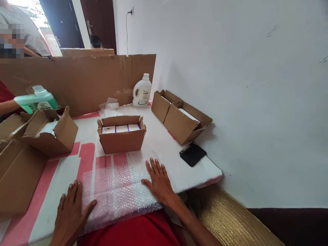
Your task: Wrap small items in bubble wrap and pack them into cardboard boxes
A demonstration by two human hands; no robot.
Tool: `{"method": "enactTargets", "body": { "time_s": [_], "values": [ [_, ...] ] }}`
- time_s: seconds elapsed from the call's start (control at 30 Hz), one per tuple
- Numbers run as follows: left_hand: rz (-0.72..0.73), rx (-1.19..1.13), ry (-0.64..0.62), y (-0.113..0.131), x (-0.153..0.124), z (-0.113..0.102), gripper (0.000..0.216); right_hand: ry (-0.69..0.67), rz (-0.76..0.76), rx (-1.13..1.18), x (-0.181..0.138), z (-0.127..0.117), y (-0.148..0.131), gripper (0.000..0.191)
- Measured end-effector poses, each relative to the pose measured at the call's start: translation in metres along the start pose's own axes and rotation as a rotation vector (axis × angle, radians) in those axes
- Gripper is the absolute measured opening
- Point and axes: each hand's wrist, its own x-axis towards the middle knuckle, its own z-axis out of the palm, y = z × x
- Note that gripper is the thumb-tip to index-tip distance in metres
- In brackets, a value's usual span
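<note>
A sheet of clear bubble wrap (116, 186) lies flat along the near edge of the table, its front part hanging toward my lap. My left hand (70, 208) rests at the sheet's left side, fingers stretched out and thumb over the wrap. At the right end, my right hand (159, 181) lies flat with spread fingers, the thumb on the wrap. Neither hand grips anything. Just beyond the wrap stands an open cardboard box (122, 141) holding white packs with purple edges.
More open cardboard boxes (61, 133) crowd the left, and a pair of boxes (176, 119) leans near the wall. A black flat object (193, 154) lies at the right edge. A white jug (142, 90) stands before a cardboard partition (102, 78). Someone's arm (7, 106) reaches a green bottle (42, 99).
</note>
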Motion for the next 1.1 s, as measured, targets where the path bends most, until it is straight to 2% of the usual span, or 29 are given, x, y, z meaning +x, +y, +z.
{"method": "enactTargets", "body": {
  "time_s": [0.1,0.23,0.3,0.4,0.5,0.6,0.67,0.83,0.93,1.03,1.1],
  "values": [
    [0.081,-0.036,0.087,0.002,-0.014,-0.017,0.089,0.055,-0.063,0.015,-0.029,-0.015,0.014,0.093],
    [0.446,-0.045,0.059,0.003,-0.017,-0.038,0.089,-0.049,-0.440,-0.017,-0.051,-0.041,0.037,0.108],
    [0.577,-0.016,0.032,-0.002,-0.014,-0.037,0.084,-0.106,-0.563,-0.061,-0.052,-0.042,0.048,0.099],
    [0.624,-0.016,0.042,-0.011,-0.009,-0.030,0.084,-0.087,-0.618,-0.107,-0.043,-0.029,0.059,0.078],
    [0.582,-0.128,0.005,-0.018,-0.010,-0.029,0.090,-0.076,-0.646,-0.088,-0.036,-0.022,0.063,0.075],
    [0.490,-0.313,-0.072,-0.022,-0.017,-0.038,0.086,-0.108,-0.649,-0.029,-0.037,-0.028,0.064,0.076],
    [0.440,-0.402,-0.082,-0.026,-0.019,-0.042,0.080,-0.101,-0.646,0.031,-0.040,-0.033,0.064,0.067],
    [0.414,-0.440,-0.064,-0.037,-0.013,-0.040,0.070,0.066,-0.568,0.254,-0.043,-0.028,0.063,0.040],
    [0.367,-0.503,-0.040,-0.036,-0.008,-0.039,0.048,0.186,-0.487,0.405,-0.043,-0.019,0.057,0.031],
    [0.183,-0.635,-0.068,-0.029,-0.007,-0.045,0.027,0.251,-0.355,0.520,-0.043,-0.016,0.047,0.024],
    [0.007,-0.683,-0.087,-0.022,-0.008,-0.048,0.024,0.272,-0.259,0.540,-0.044,-0.016,0.039,0.021]
  ]
}}
